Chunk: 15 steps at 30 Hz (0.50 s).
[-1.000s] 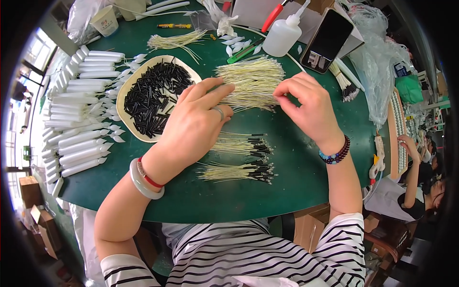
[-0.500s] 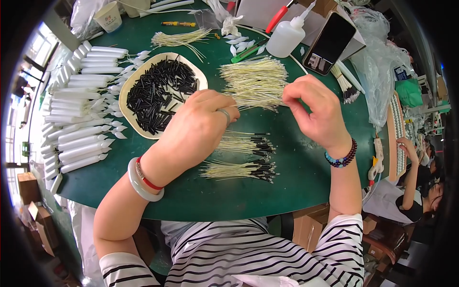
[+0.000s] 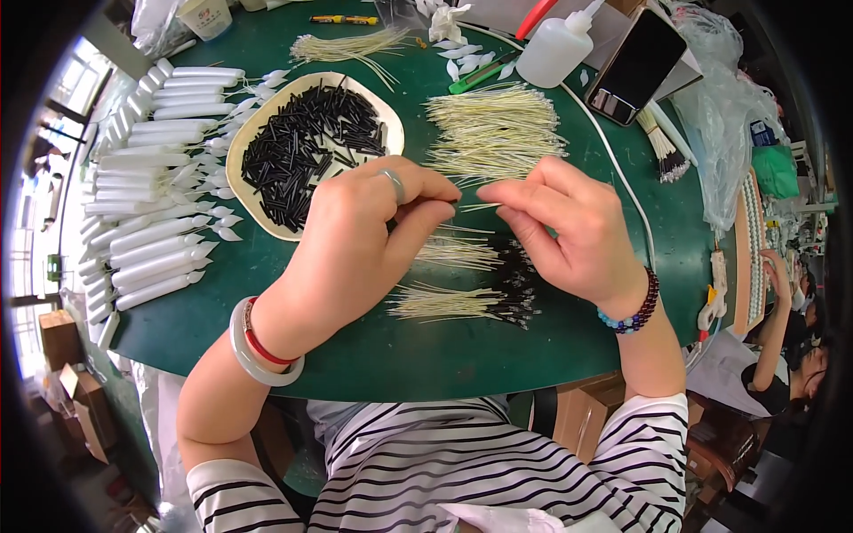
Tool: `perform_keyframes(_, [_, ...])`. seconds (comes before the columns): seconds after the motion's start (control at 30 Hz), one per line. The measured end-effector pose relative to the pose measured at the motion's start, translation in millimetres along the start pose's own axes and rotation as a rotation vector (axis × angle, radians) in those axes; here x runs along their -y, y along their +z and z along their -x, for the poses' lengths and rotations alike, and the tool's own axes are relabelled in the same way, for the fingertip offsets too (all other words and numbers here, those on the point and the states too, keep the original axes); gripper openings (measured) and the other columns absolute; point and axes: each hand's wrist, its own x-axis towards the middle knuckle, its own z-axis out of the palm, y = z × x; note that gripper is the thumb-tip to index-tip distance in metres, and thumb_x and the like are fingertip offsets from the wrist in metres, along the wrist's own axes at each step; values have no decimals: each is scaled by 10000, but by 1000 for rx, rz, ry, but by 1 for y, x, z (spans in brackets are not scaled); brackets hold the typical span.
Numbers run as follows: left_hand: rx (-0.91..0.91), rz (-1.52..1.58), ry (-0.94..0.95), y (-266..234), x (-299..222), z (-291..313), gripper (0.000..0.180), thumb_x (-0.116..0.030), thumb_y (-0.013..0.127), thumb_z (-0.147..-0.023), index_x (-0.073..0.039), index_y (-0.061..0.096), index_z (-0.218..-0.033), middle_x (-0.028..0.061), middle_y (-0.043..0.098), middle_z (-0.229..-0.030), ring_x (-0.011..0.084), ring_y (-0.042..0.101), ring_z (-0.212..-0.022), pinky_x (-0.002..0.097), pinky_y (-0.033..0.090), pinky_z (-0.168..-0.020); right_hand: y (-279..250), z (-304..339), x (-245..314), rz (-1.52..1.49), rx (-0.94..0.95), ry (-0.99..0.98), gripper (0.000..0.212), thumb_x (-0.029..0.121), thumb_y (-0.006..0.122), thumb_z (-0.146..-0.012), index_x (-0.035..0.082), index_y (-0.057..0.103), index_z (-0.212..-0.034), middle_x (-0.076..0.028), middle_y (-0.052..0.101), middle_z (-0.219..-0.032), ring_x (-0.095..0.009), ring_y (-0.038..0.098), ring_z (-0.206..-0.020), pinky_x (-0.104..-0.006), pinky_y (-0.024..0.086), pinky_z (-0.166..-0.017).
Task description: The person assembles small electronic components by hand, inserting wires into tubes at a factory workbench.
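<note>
Over the middle of the table my two hands face each other, fingertips a small gap apart. My left hand (image 3: 364, 231) is closed in a pinch; a small dark bit at its fingertips looks like a short black tube, mostly hidden. My right hand (image 3: 573, 226) pinches a thin pale wire (image 3: 481, 207), whose end points toward the left fingertips. Below them lie bunches of pale wires with black tubes (image 3: 511, 305) on their right ends. Beyond is a big pile of plain pale wires (image 3: 493, 129). A cream dish (image 3: 392, 131) of loose black tubes (image 3: 289, 160) stands beside my left hand.
Rows of white candle-shaped lights (image 3: 160, 258) line the left side. At the back are a paper cup (image 3: 204, 18), a white squeeze bottle (image 3: 555, 53), a green knife (image 3: 480, 75) and a phone (image 3: 638, 67). A glue gun (image 3: 713, 298) lies right, near another person's arm (image 3: 777, 306).
My right hand has come left and down, and a wire now shows in its pinch. My left hand has turned its fingertips toward the right one. The whole view has shifted slightly.
</note>
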Motion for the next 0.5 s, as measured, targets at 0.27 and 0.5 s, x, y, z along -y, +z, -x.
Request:
perform_keyframes(0.27, [30,33,46,0,-1,1,155,52,661,-767,0,677,-912,75,643,-835,165,596,-744,255,468,-648,-2,-1,3,-37,14,47,107,25,652,-773,55,670,-874,-57,519,-658,-216,523,-521,-312,416,-458])
perform_keyframes(0.5, [4,9,113,1,1,1,180,57,664,-749,-22,694,-908,73,632,-824,170,596,-727,259,474,-638,-4,0,3,-73,44,87,78,27,647,-765,50,673,-834,-65,516,-637,-217,521,-522,-311,408,-456])
